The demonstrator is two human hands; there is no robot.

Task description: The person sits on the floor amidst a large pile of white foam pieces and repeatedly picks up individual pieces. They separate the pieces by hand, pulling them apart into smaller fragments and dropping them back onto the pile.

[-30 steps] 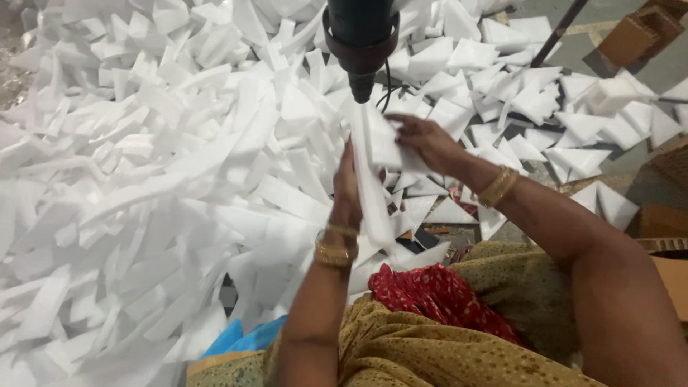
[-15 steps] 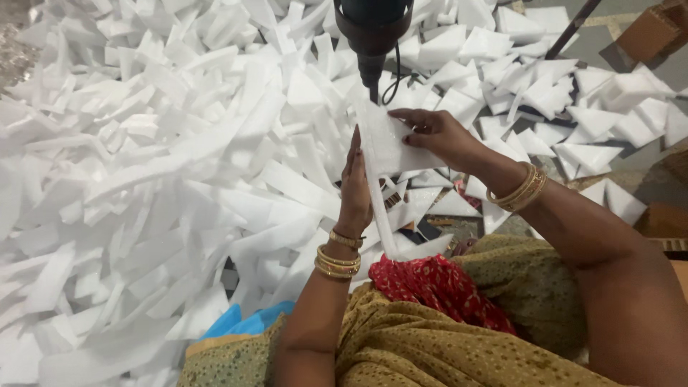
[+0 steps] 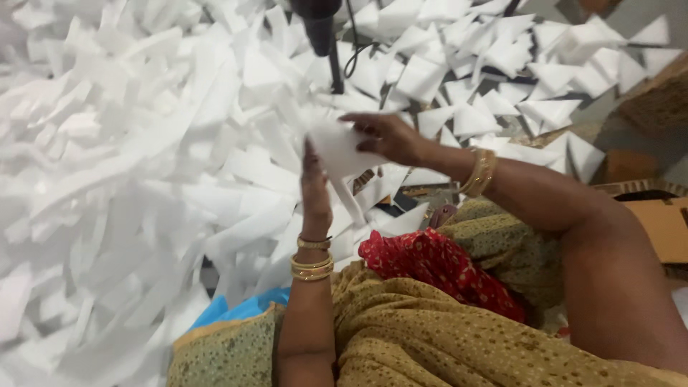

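Both hands closed on one white strip, just below the dark tool: left hand upright against it, right hand pinching its top. Folded triangles lie beyond the tool, apparently finished; loose strips left of it remain.

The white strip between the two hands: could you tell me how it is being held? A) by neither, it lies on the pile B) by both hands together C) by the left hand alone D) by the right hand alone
B: the left hand and the right hand both grip the white strip, raised above the pile of white pieces.
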